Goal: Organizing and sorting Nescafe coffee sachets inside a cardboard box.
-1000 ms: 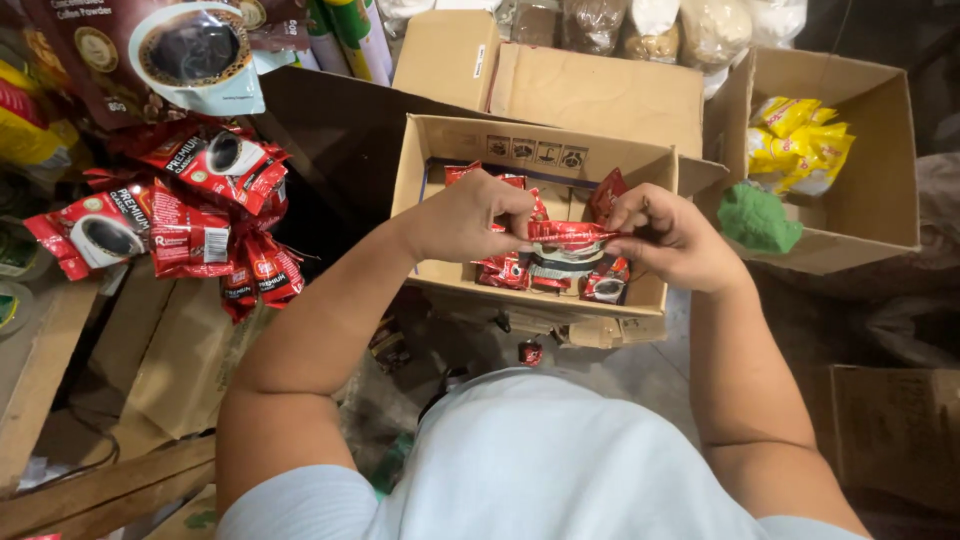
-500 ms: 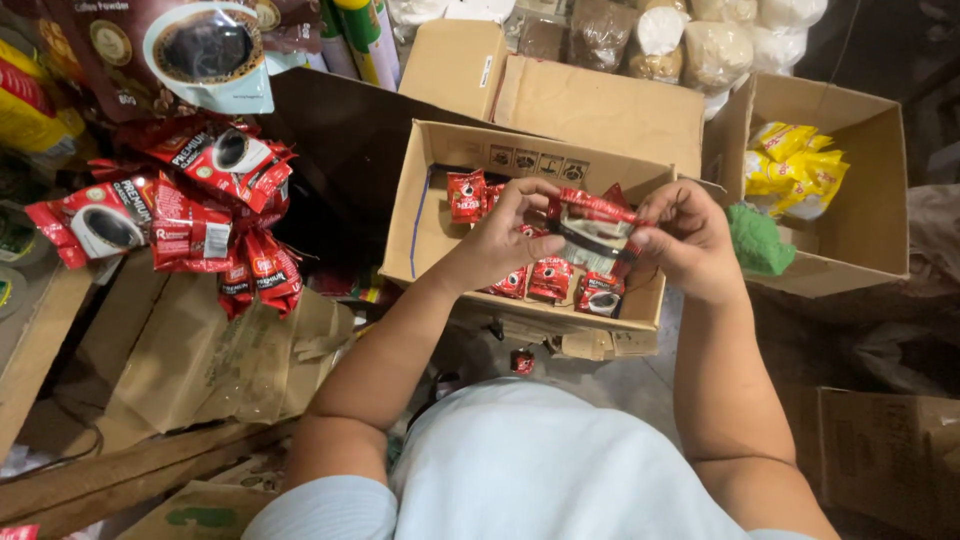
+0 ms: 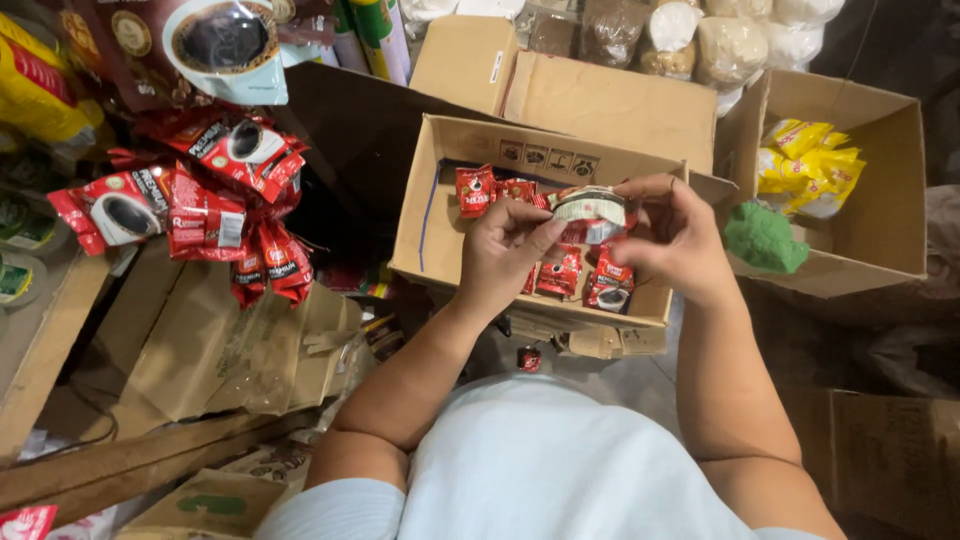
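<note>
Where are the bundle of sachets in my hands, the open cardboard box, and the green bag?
bundle of sachets (image 3: 588, 208), head view, pale top edge.
open cardboard box (image 3: 440, 205), head view, left inner wall.
green bag (image 3: 765, 238), head view, middle.

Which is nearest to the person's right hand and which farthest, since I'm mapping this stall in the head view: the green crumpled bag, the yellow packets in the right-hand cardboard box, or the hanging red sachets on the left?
From the right hand:
1. Green crumpled bag, just to its right.
2. Yellow packets, farther right, inside the right-hand cardboard box.
3. Hanging red sachets, far left.

Open-topped cardboard box (image 3: 425, 215) clear above; hanging red sachets (image 3: 215, 200) crowd left side.
</note>
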